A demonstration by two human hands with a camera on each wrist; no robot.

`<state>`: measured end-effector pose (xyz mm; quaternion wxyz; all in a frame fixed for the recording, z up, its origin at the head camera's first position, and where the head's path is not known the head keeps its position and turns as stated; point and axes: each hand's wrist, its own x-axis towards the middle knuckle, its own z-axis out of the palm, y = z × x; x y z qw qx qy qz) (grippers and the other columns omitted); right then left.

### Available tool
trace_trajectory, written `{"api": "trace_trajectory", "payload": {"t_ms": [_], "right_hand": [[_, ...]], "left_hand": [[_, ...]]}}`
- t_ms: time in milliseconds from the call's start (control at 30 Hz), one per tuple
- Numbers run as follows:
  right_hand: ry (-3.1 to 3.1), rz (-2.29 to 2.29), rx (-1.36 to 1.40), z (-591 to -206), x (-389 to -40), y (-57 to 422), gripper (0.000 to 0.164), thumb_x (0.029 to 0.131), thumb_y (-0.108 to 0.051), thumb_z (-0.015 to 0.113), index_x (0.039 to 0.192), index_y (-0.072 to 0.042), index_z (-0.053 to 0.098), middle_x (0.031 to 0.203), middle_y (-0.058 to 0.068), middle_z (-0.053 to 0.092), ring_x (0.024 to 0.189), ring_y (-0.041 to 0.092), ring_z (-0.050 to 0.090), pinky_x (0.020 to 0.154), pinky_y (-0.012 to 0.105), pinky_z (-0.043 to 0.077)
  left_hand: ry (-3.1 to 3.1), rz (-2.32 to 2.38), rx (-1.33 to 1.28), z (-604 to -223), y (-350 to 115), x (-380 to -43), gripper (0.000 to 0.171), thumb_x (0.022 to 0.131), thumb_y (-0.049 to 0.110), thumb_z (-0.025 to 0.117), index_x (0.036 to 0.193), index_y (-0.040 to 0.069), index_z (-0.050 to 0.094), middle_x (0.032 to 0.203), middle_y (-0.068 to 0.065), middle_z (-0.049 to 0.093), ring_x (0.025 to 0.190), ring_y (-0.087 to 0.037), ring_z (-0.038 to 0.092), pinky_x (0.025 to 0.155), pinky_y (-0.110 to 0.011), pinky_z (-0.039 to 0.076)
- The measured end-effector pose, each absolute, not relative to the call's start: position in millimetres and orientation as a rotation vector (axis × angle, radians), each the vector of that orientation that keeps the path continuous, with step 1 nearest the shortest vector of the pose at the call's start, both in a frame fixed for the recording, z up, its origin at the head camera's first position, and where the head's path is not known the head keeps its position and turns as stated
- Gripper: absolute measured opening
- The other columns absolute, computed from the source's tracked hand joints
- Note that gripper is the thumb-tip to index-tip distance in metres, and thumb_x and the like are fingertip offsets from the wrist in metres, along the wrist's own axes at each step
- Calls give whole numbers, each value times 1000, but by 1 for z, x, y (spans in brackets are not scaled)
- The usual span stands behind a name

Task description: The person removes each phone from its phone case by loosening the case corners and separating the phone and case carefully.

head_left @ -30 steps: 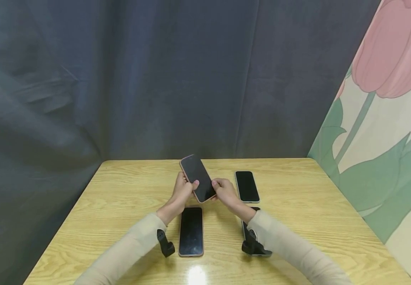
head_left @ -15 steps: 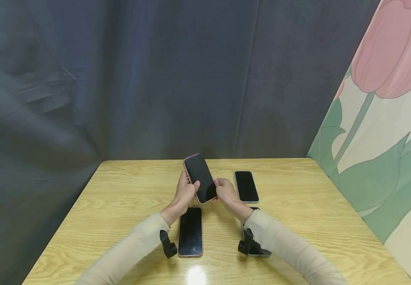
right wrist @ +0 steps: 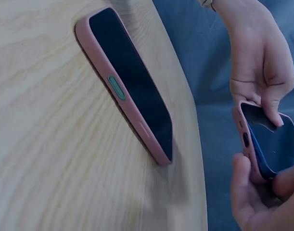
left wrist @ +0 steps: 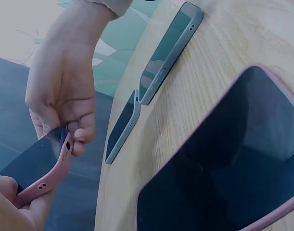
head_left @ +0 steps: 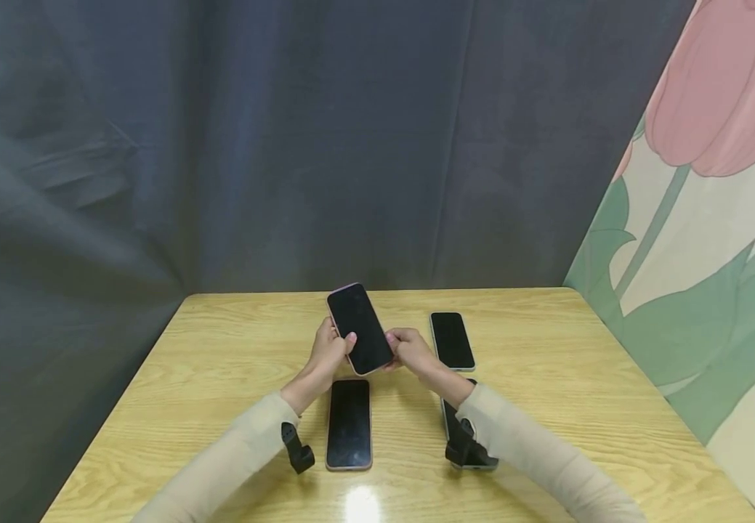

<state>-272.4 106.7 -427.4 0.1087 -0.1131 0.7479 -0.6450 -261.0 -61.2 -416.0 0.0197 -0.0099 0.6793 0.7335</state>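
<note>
A phone point(head_left: 356, 318) with a dark screen is held up over the table, tilted, in a pink case point(left wrist: 54, 177). My left hand point(head_left: 326, 356) grips its left long side, thumb lying on the glass. At the lower right corner my right hand point(head_left: 413, 353) pinches phone and case between thumb and fingers. Along the bottom end, the phone's blue edge point(right wrist: 257, 151) stands partly out of the case in the right wrist view. Below the hands, another pink-cased phone point(head_left: 349, 427) lies face up on the table.
Two more phones lie face up at the right: one farther back point(head_left: 452, 341), and a nearer phone point(head_left: 450, 421) partly covered by my right sleeve and its wrist camera. The wooden table point(head_left: 547, 407) ends at a dark curtain point(head_left: 351, 145).
The held phone and both hands shifted slightly right, then back left. Both hands keep their grip on it. The phones on the table have not moved.
</note>
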Motion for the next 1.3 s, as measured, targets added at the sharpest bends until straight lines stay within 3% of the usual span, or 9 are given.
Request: {"api": "trace_trajectory", "payload": {"t_ms": [300,567,800,1000,1100,1300], "right_hand": [[2206,-1718,-402,-419,-272,115,26,95,-6,35,100,7,57,83,17,59,71,32,60,72,50,48],[2356,-1795,-435,-394,-256,114,22,87,4,48,107,11,51,97,28,51,83,43,53,71,42,50],[2470,-1881,-391,-389,-257,110,19,84,3,54,101,10,55,87,22,52,64,18,54,64,30,52],[2429,-1901,-351,-386,-258,109,20,83,6,53,102,12,55,89,26,52,63,14,53,63,29,52],[2418,-1920,-325,-395,-266,109,18,83,5,55,100,9,58,87,23,54,63,16,55,62,29,52],[2452,-1902,-280,-408,-274,107,15,83,2,56,98,3,61,83,15,57,75,34,58,64,30,52]], "left_hand": [[2082,2257,-25,-417,-63,-260,29,88,-1,46,116,3,38,103,-20,56,87,-27,60,70,-38,51],[2084,2239,-5,-418,-63,-257,27,88,0,46,114,2,39,100,-20,57,83,-27,61,68,-38,52],[2055,2227,27,-417,-62,-256,28,89,-1,45,116,0,36,104,-22,56,87,-29,61,71,-39,51],[2063,2225,17,-415,-62,-256,28,89,1,46,116,0,37,104,-22,56,86,-29,61,71,-38,51],[2065,2232,-13,-415,-62,-256,26,89,1,47,114,0,39,102,-20,57,85,-27,61,70,-37,51],[2084,2232,-37,-415,-63,-256,24,88,3,49,111,-1,42,99,-19,59,83,-26,62,70,-37,51]]}}
